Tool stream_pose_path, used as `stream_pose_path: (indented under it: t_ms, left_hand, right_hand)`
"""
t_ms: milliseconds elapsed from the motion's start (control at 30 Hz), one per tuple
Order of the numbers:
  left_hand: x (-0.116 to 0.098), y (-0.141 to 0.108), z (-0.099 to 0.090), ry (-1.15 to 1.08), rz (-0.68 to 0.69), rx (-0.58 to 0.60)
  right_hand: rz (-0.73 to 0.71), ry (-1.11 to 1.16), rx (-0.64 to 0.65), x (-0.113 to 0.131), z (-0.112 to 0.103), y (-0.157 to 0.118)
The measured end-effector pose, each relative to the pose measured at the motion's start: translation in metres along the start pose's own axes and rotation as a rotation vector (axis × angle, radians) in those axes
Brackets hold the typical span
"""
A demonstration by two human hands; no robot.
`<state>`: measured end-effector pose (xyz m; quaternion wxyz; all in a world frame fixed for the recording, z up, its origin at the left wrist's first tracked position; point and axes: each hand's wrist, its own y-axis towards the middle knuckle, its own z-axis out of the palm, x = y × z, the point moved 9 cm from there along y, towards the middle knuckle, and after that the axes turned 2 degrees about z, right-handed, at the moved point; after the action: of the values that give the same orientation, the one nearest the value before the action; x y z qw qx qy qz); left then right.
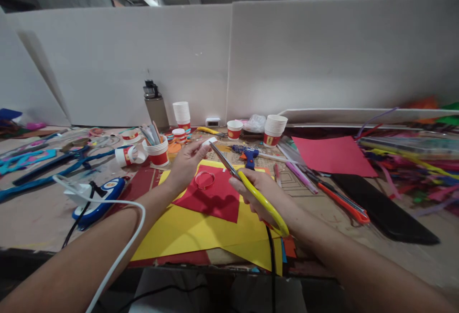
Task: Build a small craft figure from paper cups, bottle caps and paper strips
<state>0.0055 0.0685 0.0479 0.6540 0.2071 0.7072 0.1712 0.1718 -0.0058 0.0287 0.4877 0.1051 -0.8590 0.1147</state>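
Note:
Between the fingertips of my left hand (188,161) is a small white piece (210,141), probably paper. My right hand (263,189) grips yellow-handled scissors (258,197), whose blades point up and left to the white piece. Whether the blades touch or cut it I cannot make out. Below both hands lies a red paper sheet (218,205) with a thin red ring-shaped strip (204,180) on it. The red sheet rests on larger yellow paper (172,231).
A blue glue gun (250,156) lies just beyond my right hand. Paper cups (275,130) stand along the back, with a bottle (156,107). At left is a blue-white power strip (102,200) with a white cable. To the right lie a red cutter (344,203) and a black slab (385,207).

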Motion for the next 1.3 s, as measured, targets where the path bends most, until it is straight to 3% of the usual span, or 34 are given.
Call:
stream_pose_path:
  t_ms: [233, 500, 633, 767, 1100, 1300]
  left_hand:
    - [-0.004, 0.000, 0.003, 0.013, 0.030, 0.033]
    - [0.000, 0.001, -0.006, 0.023, 0.068, -0.037]
    - [0.003, 0.004, -0.013, -0.092, 0.099, -0.101]
    - [0.016, 0.008, -0.017, -0.275, 0.019, -0.160]
    - [0.018, 0.004, -0.008, -0.278, 0.018, -0.086]
    - [0.018, 0.003, -0.007, -0.271, 0.021, -0.083]
  right_hand:
    - [-0.040, -0.050, -0.038, 0.006, -0.004, 0.000]
    - [-0.089, -0.116, 0.011, 0.006, 0.003, -0.003]
    - [-0.109, -0.104, 0.054, 0.012, 0.007, -0.008]
    - [-0.095, -0.057, 0.103, 0.015, 0.008, -0.011]
    - [0.046, 0.082, 0.150, 0.003, 0.010, -0.013]
    - [0.030, 0.180, 0.128, -0.001, 0.012, -0.012]
